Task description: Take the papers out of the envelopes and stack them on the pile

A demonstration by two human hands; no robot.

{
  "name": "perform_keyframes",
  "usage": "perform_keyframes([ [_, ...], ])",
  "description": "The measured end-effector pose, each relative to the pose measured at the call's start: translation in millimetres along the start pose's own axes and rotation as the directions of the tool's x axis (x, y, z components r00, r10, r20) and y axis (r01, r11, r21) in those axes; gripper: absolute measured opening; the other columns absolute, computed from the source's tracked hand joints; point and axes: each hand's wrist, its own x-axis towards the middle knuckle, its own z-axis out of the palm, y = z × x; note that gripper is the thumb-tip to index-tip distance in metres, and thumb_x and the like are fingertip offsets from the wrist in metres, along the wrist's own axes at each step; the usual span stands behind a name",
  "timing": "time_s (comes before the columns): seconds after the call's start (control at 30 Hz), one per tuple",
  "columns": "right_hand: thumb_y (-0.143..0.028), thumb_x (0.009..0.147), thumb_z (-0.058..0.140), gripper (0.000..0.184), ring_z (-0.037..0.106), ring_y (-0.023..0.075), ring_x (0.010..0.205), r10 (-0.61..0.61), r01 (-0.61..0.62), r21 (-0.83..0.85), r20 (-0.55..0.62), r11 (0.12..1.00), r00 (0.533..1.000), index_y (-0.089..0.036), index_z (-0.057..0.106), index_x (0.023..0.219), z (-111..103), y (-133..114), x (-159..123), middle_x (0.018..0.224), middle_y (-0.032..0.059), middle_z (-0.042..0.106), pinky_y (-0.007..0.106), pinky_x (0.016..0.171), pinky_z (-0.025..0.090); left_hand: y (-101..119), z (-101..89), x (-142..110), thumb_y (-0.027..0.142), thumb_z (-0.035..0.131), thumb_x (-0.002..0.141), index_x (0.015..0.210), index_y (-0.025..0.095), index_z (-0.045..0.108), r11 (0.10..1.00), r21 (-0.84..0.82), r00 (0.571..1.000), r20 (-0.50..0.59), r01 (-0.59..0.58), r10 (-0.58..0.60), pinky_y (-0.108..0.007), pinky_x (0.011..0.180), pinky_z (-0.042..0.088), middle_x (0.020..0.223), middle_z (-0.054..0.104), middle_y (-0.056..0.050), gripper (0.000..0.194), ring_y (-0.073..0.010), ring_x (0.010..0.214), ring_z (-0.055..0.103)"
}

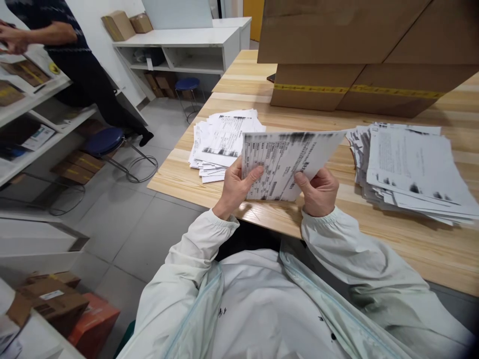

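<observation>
Between my two hands, above the table's near edge, is a printed sheet of paper (279,164) with dark smudges along its top. My left hand (239,187) pinches its left side, thumb on the front. The right side is gripped by my right hand (318,189), thumb also in front and fingers behind. Whether more than one sheet is held I cannot tell. Behind my left hand lies a loose pile of printed papers (228,137). A taller, uneven stack of papers (415,164) sits to the right of my right hand.
Large cardboard boxes (310,85) with yellow tape stand at the back of the wooden table (377,244). A person (71,45) stands at a white shelf on the left. Blue stools (104,140) and a white counter (179,37) are beyond the table; boxes (52,299) lie lower left.
</observation>
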Motion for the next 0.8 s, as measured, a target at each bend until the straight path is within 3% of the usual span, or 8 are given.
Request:
perform_keyframes([
  [0.33, -0.047, 0.071, 0.084, 0.031, 0.070, 0.0226, 0.082, 0.018, -0.021, -0.069, -0.039, 0.997, 0.999, -0.024, 0.073, 0.088, -0.4, 6.3, -2.9, 0.087, 0.0039, 0.076, 0.036, 0.074, 0.057, -2.4, 10.0, 1.6, 0.052, 0.072, 0.083, 0.099, 0.022, 0.070, 0.995, 0.051, 0.996, -0.009, -0.083, 0.084, -0.036, 0.096, 0.050, 0.101, 0.073, -0.004, 0.034, -0.0222, 0.104, 0.066],
  [0.47, -0.055, 0.080, 0.074, 0.035, 0.066, 0.0217, 0.070, -0.039, 0.026, -0.219, -0.056, 0.975, 0.998, -0.020, 0.070, 0.079, -8.9, -18.4, -6.3, 0.074, 0.0046, 0.071, 0.036, 0.064, 0.055, 13.9, 17.8, -11.8, 0.050, 0.064, 0.091, 0.106, 0.020, 0.068, 0.976, 0.165, 0.990, 0.020, -0.141, 0.140, -0.033, 0.090, 0.052, 0.102, 0.073, -0.005, 0.034, -0.0201, 0.098, 0.067],
  [0.57, -0.058, 0.081, 0.071, 0.039, 0.061, 0.0199, 0.062, 0.022, 0.002, -0.356, 0.062, 0.934, 0.998, -0.019, 0.069, 0.077, -33.2, -43.5, -12.9, 0.068, 0.0037, 0.067, 0.034, 0.058, 0.051, 22.3, 26.4, -39.8, 0.042, 0.062, 0.094, 0.137, 0.026, 0.054, 0.959, 0.266, 0.992, -0.052, -0.100, 0.118, -0.028, 0.073, 0.053, 0.093, 0.072, -0.003, 0.046, -0.0146, 0.075, 0.064],
  [0.63, -0.058, 0.080, 0.072, 0.039, 0.060, 0.0185, 0.060, 0.198, -0.097, -0.420, 0.205, 0.902, 0.958, -0.020, 0.069, 0.080, -55.5, -54.5, -20.7, 0.069, 0.0028, 0.067, 0.033, 0.055, 0.050, 18.6, 31.1, -62.8, 0.038, 0.059, 0.096, 0.152, 0.032, 0.034, 0.947, 0.321, 0.996, -0.077, -0.016, 0.043, -0.027, 0.060, 0.049, 0.083, 0.070, 0.000, 0.062, -0.0124, 0.058, 0.055],
  [0.7, -0.059, 0.080, 0.072, 0.040, 0.062, 0.0196, 0.063, 0.407, -0.249, -0.451, 0.299, 0.857, 0.863, -0.020, 0.070, 0.088, -78.8, -57.9, -31.2, 0.074, 0.0031, 0.070, 0.033, 0.056, 0.052, 7.9, 34.9, -82.3, 0.035, 0.056, 0.097, 0.156, 0.032, 0.029, 0.938, 0.340, 0.998, -0.019, 0.063, -0.061, -0.027, 0.057, 0.047, 0.083, 0.070, -0.001, 0.065, -0.0133, 0.057, 0.053],
  [0.77, -0.060, 0.080, 0.071, 0.045, 0.067, 0.0227, 0.073, 0.557, -0.396, -0.455, 0.305, 0.798, 0.773, -0.020, 0.069, 0.101, -100.1, -54.7, -42.1, 0.085, 0.0052, 0.073, 0.034, 0.062, 0.056, -5.2, 39.5, -93.2, 0.032, 0.055, 0.096, 0.148, 0.028, 0.045, 0.932, 0.320, 0.971, 0.101, 0.173, -0.215, -0.028, 0.059, 0.047, 0.089, 0.070, -0.004, 0.054, -0.0148, 0.064, 0.056],
  [0.8, -0.061, 0.080, 0.071, 0.048, 0.069, 0.0243, 0.079, 0.602, -0.450, -0.452, 0.280, 0.770, 0.748, -0.021, 0.068, 0.107, -109.7, -51.4, -46.5, 0.091, 0.0063, 0.074, 0.035, 0.065, 0.057, -11.0, 42.6, -94.7, 0.029, 0.054, 0.095, 0.139, 0.024, 0.055, 0.919, 0.298, 0.933, 0.170, 0.258, -0.317, -0.027, 0.060, 0.047, 0.089, 0.069, -0.005, 0.045, -0.0150, 0.067, 0.057],
])
